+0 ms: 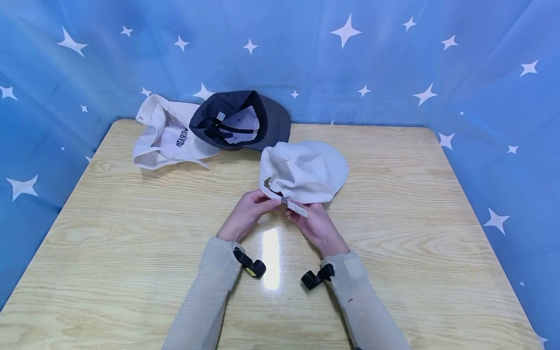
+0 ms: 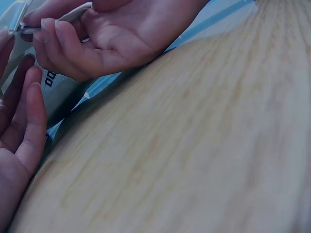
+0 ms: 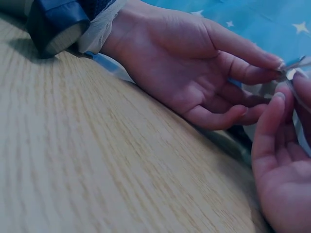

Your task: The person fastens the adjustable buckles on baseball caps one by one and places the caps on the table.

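A white baseball cap point(image 1: 306, 167) lies crown up in front of me, its brim pointing right and its back opening toward me. My left hand point(image 1: 247, 214) pinches the cap's back strap just left of a small metal buckle point(image 1: 285, 201). From the other side, my right hand point(image 1: 316, 226) pinches the strap by the buckle, where the loose strap end point(image 1: 297, 209) sticks out to the right. In the right wrist view, the right thumb and forefinger meet at the buckle point(image 3: 290, 74). Dark lettering point(image 2: 50, 78) shows on the cap in the left wrist view.
Behind and left of the cap, a dark navy cap point(image 1: 275, 119) lies with its inside facing up, overlapping another white cap point(image 1: 150, 146) on its side. The wooden table point(image 1: 131, 253) ends at a blue curtain point(image 1: 297, 58) with white stars.
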Available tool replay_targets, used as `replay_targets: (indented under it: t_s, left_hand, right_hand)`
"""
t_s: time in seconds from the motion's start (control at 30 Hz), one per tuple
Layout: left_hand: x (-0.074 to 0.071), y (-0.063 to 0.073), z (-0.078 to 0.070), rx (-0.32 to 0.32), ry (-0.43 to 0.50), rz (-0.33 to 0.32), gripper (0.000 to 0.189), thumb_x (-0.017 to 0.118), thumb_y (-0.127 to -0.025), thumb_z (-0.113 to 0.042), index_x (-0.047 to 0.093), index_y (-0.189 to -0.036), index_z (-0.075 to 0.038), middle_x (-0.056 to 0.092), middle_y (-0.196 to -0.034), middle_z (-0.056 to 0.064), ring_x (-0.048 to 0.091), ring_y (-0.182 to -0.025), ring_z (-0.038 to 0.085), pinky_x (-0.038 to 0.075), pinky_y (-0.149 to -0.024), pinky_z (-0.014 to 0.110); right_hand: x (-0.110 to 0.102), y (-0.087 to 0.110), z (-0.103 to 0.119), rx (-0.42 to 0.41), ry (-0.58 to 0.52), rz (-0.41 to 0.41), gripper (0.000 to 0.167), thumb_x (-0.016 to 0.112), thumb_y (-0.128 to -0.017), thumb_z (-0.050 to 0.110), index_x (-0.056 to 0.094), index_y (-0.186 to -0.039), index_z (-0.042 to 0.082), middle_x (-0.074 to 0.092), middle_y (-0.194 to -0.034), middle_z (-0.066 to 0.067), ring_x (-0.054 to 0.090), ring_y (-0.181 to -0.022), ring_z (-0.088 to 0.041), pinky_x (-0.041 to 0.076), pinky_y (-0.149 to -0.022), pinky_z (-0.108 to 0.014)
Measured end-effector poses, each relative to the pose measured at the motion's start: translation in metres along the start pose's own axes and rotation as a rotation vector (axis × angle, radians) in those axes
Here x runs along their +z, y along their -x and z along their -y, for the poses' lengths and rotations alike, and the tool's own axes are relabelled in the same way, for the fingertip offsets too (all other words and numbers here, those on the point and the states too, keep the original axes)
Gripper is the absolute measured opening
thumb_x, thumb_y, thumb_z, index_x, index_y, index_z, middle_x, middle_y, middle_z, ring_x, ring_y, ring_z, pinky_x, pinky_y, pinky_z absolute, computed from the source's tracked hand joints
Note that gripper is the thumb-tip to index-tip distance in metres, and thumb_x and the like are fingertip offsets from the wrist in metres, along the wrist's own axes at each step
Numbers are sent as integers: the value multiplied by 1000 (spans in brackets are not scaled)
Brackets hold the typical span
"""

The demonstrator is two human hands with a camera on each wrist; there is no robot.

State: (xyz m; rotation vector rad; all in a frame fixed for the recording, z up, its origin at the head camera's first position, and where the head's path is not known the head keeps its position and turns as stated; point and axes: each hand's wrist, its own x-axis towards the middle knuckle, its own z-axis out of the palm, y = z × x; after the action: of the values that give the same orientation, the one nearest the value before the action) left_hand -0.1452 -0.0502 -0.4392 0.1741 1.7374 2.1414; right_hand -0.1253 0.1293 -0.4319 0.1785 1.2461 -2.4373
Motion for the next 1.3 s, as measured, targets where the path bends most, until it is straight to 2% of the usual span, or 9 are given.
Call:
replay_targets:
  t_s: [0.33,0.5,0.67,0.87,1.0,1.13,1.3]
  left_hand:
    - [-1,-1,1,6,-1,17,29,69,-78,-22,63,-99,-4,59,-102,8,51,-92,18,42,-84,34]
    - [0,0,1,16,-42,28,34,71,-76,-25,62,-101,-3,60,-104,9,53,-96,21,41,-87,35]
    - [0,0,1,13,-86,26,36,72,-75,-26,62,-102,-4,60,-105,8,53,-98,21,39,-90,35]
    - [-1,1,-1,20,-76,22,39,71,-76,-29,61,-104,-4,58,-109,8,50,-104,20,37,-92,36]
    - [-1,2,-1,18,-66,12,44,72,-74,-33,60,-106,-5,57,-111,8,49,-106,19,36,-93,36]
    - [-1,1,-1,17,-56,9,44,71,-75,-33,60,-106,-5,57,-111,7,49,-105,19,37,-92,35]
    - [-1,1,-2,12,-44,20,38,69,-77,-28,60,-106,-4,58,-110,8,50,-104,20,37,-92,35]
  right_hand:
    - [6,1,-1,-99,80,-8,17,58,-84,1,51,-100,-1,58,-86,-6,57,-70,-14,48,-64,-20]
    - [6,1,-4,-114,114,-29,16,54,-84,-4,50,-98,0,56,-86,-5,56,-69,-13,47,-64,-20]
    - [7,1,-5,-126,161,-18,18,57,-83,-2,50,-100,-1,56,-87,-6,56,-69,-14,48,-64,-21]
    - [7,2,-3,-117,238,44,29,63,-82,9,52,-105,-5,59,-87,-11,58,-73,-17,49,-68,-27]
    - [6,2,-2,-115,293,84,36,68,-78,10,54,-107,-6,60,-91,-18,59,-77,-19,49,-70,-28]
    - [4,3,-2,-120,336,133,36,70,-76,9,56,-106,-5,58,-96,-24,59,-82,-21,49,-71,-30]
    - [1,3,-2,-126,297,214,33,63,-83,14,52,-109,-4,59,-94,-17,58,-84,-21,47,-77,-36]
